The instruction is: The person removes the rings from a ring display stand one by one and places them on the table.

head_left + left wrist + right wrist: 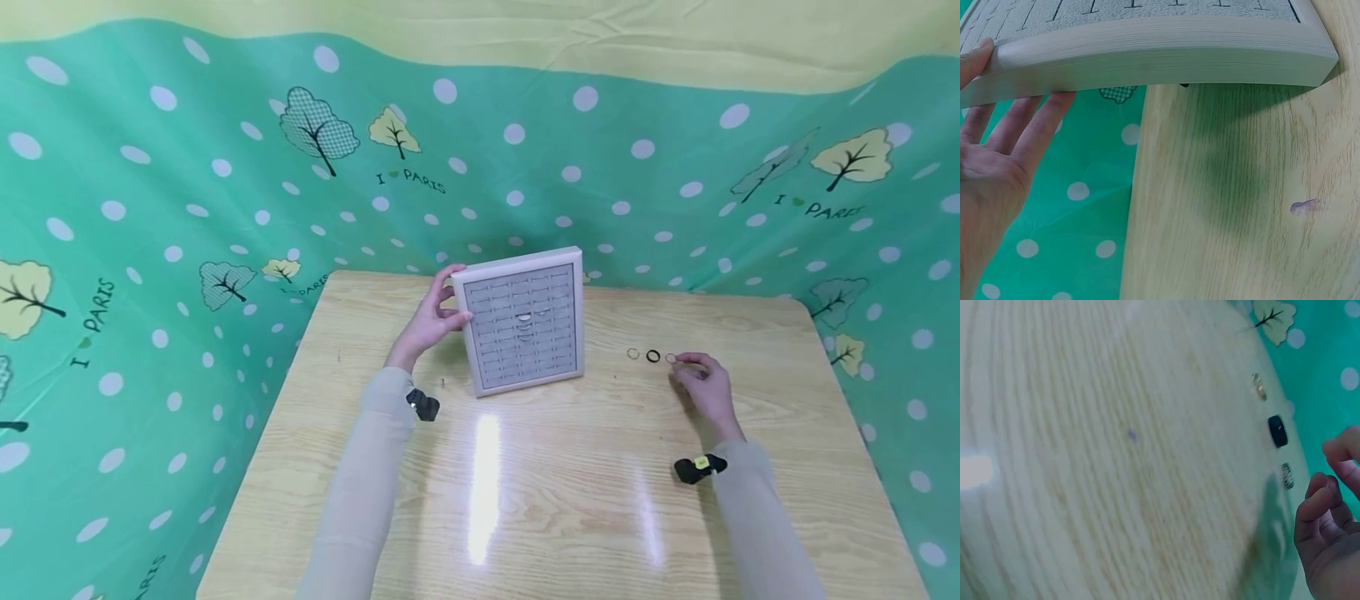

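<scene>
My left hand (pixel 427 325) grips the left edge of a pale ring display box (pixel 517 262), thumb on the front and fingers behind. The box stands tilted up, its grey slotted padding (pixel 502 354) facing me. A few silver rings (pixel 523 317) sit in slots near its middle. To the right, my right hand (pixel 707 388) reaches low over the table, thumb and index finger apart. Close by its fingertips is a silver patterned ring (pixel 1288 476). A black ring (pixel 1278 431) and a gold-toned ring (pixel 1259 387) stand in a row beyond it.
Everything is on a light wooden table (pixel 570 500) with rounded far corners. A green dotted cloth (pixel 525 175) hangs behind and along both sides. Small purple marks (pixel 1304 206) show on the tabletop. Black wrist cameras (pixel 423 405) are strapped over the sleeves.
</scene>
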Demonstrator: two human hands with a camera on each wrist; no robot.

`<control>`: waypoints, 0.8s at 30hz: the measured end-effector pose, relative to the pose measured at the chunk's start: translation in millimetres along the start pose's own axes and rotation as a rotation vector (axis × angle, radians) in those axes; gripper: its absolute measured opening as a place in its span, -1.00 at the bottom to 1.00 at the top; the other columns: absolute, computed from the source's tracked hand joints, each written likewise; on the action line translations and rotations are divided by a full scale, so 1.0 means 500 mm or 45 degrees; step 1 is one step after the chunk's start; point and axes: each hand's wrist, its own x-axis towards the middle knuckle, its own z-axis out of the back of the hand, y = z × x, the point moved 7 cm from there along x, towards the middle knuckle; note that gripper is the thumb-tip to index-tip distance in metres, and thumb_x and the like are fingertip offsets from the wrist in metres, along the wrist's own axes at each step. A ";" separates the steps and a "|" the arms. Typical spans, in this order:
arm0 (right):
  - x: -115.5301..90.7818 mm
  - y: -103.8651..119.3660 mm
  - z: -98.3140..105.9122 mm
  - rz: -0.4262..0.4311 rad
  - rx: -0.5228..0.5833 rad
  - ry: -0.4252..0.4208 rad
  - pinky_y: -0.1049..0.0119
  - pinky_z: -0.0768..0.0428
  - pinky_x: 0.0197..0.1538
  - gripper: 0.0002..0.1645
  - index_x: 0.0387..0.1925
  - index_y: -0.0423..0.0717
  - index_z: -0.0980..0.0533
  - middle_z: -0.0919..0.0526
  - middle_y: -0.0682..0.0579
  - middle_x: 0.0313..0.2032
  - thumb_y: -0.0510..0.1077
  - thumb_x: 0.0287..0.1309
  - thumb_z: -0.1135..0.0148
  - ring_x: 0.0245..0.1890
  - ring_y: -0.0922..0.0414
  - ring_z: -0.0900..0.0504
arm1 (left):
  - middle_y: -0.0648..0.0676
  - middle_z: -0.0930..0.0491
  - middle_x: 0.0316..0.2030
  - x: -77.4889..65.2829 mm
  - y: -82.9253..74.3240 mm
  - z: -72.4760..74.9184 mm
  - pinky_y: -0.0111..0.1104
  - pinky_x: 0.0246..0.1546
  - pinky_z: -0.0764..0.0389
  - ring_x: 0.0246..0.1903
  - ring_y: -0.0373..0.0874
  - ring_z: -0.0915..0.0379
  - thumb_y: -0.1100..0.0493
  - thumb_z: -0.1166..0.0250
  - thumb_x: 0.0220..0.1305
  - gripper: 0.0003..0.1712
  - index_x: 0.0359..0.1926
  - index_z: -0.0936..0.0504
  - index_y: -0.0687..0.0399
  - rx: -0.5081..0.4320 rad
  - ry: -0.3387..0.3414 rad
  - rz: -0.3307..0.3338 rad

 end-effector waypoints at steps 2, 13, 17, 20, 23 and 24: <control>-0.010 0.007 -0.003 0.016 0.009 0.004 0.48 -0.49 -0.47 -0.64 0.05 -0.27 -0.44 -0.55 0.06 -0.27 -0.19 0.28 -0.19 -0.45 0.24 -0.47 | 0.30 -0.37 0.15 -0.001 0.000 -0.001 -0.05 -0.17 -0.66 -0.11 0.29 -0.53 0.53 -0.22 0.18 -0.01 0.44 -0.06 -0.33 -0.010 0.002 0.014; -0.044 0.060 -0.062 0.157 0.084 0.015 0.52 -0.45 -0.53 -0.62 0.06 -0.36 -0.43 -0.48 -0.03 -0.07 -0.26 0.26 -0.20 -0.45 0.31 -0.49 | 0.33 -0.36 0.15 -0.012 -0.039 -0.008 -0.02 -0.12 -0.64 -0.09 0.30 -0.53 0.55 -0.20 0.19 -0.06 0.45 -0.03 -0.12 -0.035 0.031 0.030; -0.052 0.085 -0.091 0.214 0.092 0.034 0.55 -0.48 -0.47 -0.65 0.04 -0.38 -0.45 -0.40 -0.02 0.04 -0.32 0.24 -0.19 -0.36 0.34 -0.50 | 0.34 -0.35 0.16 -0.005 -0.024 -0.006 0.00 -0.13 -0.64 -0.09 0.32 -0.52 0.56 -0.20 0.19 -0.05 0.46 -0.01 -0.11 -0.053 0.037 0.014; -0.060 0.117 -0.107 0.244 0.117 0.059 0.57 -0.50 -0.44 -0.67 0.01 -0.41 -0.46 -0.37 -0.01 0.01 -0.35 0.23 -0.20 -0.32 0.31 -0.50 | 0.32 -0.36 0.16 0.001 -0.007 -0.002 -0.02 -0.15 -0.65 -0.10 0.31 -0.52 0.54 -0.21 0.20 -0.03 0.46 -0.03 -0.21 -0.047 0.028 0.012; -0.076 0.166 -0.120 0.284 0.124 0.089 0.58 -0.51 -0.41 -0.68 -0.01 -0.46 -0.46 -0.38 -0.11 0.01 -0.40 0.20 -0.20 -0.30 0.26 -0.50 | 0.30 -0.37 0.15 0.000 0.000 0.001 -0.04 -0.17 -0.66 -0.12 0.30 -0.54 0.53 -0.22 0.19 -0.03 0.45 -0.05 -0.27 -0.028 0.014 0.000; -0.082 0.183 -0.124 0.300 0.126 0.093 0.58 -0.51 -0.39 -0.69 -0.03 -0.49 -0.46 -0.39 -0.16 0.01 -0.41 0.19 -0.19 -0.30 0.25 -0.50 | 0.30 -0.37 0.15 0.000 0.001 0.001 -0.04 -0.18 -0.67 -0.12 0.30 -0.54 0.53 -0.22 0.19 -0.03 0.45 -0.05 -0.27 -0.026 0.012 -0.006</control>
